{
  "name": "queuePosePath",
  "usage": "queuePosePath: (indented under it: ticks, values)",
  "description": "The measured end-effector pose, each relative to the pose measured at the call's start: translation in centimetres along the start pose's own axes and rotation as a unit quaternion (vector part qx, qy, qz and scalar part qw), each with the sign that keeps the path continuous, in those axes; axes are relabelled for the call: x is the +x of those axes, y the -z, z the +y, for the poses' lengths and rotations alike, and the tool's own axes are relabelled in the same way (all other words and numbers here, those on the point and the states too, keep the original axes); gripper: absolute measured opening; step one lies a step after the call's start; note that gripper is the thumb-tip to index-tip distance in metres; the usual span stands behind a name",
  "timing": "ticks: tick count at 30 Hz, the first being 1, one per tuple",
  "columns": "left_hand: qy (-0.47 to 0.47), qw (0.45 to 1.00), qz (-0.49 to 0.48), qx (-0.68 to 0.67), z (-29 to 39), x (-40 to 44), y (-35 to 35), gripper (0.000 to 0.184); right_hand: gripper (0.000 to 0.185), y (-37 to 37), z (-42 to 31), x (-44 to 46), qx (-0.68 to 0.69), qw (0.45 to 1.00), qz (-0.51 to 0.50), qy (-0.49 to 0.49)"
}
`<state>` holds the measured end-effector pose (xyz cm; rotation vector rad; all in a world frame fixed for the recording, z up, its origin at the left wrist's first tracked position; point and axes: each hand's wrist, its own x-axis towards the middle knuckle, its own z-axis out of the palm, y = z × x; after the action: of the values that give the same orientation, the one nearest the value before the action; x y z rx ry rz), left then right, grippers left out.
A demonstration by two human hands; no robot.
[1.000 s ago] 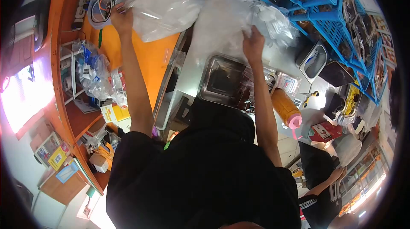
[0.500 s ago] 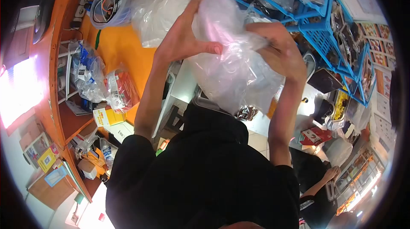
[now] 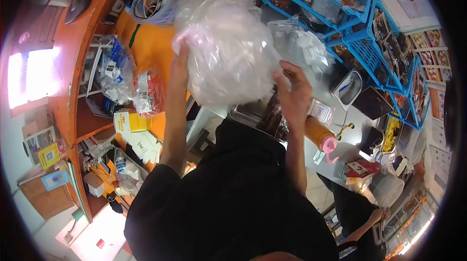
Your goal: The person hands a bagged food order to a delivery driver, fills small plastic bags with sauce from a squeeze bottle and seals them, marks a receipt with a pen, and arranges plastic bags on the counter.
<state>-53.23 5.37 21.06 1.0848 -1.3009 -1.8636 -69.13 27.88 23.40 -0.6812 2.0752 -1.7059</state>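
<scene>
A large, bulging clear plastic bag [image 3: 228,52] full of whitish, see-through material is raised in front of me. My left hand [image 3: 181,56] grips its left side, with most of the fingers hidden behind the plastic. Beside the bag's lower right edge is my right hand [image 3: 294,93], fingers apart and holding nothing; whether a fingertip touches the plastic I cannot tell. A smaller crumpled clear bag [image 3: 309,49] lies on the grey counter, beyond my right hand.
Blue plastic baskets [image 3: 340,32] with packets stand at the right. On the counter are a bottle with a pink cap [image 3: 321,134], scissors [image 3: 344,128] and a metal tray [image 3: 346,88]. A tub of cables [image 3: 153,0] sits on the orange table [image 3: 146,56]. Another person's hand [image 3: 379,215] is at lower right.
The smaller clear bag has left my hands and now lies on the counter to the right. The large bag has come up from the orange table into my left hand; my right hand has opened.
</scene>
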Motion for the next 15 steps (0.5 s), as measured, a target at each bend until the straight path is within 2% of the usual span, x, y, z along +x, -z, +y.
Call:
queuePosePath:
  ticks: [1, 2, 3, 4, 5, 6, 7, 11, 12, 14, 15]
  values:
    - [-0.040, 0.997, -0.069, 0.022, -2.6, 0.2, 1.6, 0.053, 0.038, -1.2, 1.6, -0.1, -0.039, 0.999, -0.020, 0.033]
    - [-0.038, 0.995, -0.085, 0.046, -2.1, -1.3, 1.4, 0.053, 0.038, -1.9, 5.3, -1.1, -0.033, 0.998, -0.029, 0.041]
    - [-0.037, 0.992, -0.102, 0.070, -1.6, -2.9, 1.1, 0.054, 0.048, -2.6, 10.1, -1.9, 0.050, 0.997, -0.057, 0.024]
    - [0.006, 0.994, -0.065, 0.091, 0.0, -5.9, -1.5, 0.054, 0.059, -3.4, 12.3, -2.2, 0.135, 0.986, -0.094, 0.003]
    - [0.030, 0.978, -0.088, 0.186, -0.6, -6.5, -1.7, 0.054, 0.070, -2.6, 9.6, -3.4, 0.173, 0.968, -0.164, -0.072]
    - [0.061, 0.953, -0.107, 0.277, -1.2, -7.0, -1.4, 0.054, 0.069, -2.5, 7.9, -4.2, 0.215, 0.948, -0.202, -0.116]
    - [0.055, 0.958, -0.073, 0.273, -1.4, -7.7, -1.4, 0.054, 0.068, -3.2, 6.9, -4.6, 0.255, 0.929, -0.224, -0.144]
    - [-0.011, 0.988, -0.117, 0.100, -3.6, -11.8, -3.7, 0.048, 0.065, -4.6, 5.0, -5.8, 0.344, 0.871, -0.271, -0.221]
    - [-0.010, 0.989, -0.113, 0.096, -4.2, -11.9, -3.6, 0.048, 0.064, -4.8, 4.7, -6.1, 0.350, 0.865, -0.274, -0.231]
    - [-0.137, 0.986, -0.014, 0.095, -4.9, -11.7, -4.1, 0.046, 0.062, -5.2, 4.3, -6.3, 0.367, 0.852, -0.279, -0.247]
    - [-0.185, 0.961, 0.068, 0.196, -4.8, -11.6, -4.2, 0.047, 0.061, -5.2, 4.2, -6.4, 0.373, 0.848, -0.279, -0.254]
